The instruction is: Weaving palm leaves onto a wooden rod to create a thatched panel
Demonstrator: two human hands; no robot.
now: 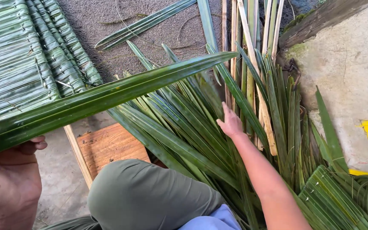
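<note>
Head view: left hand (5,170) grips long palm leaf (120,91); right hand (231,123) open, fingers in leaf pile (192,127).

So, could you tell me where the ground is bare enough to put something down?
Bare ground lies between the woven mat and the upright sticks, and concrete lies right of them. The leaf pile under the right hand is crowded.
</note>
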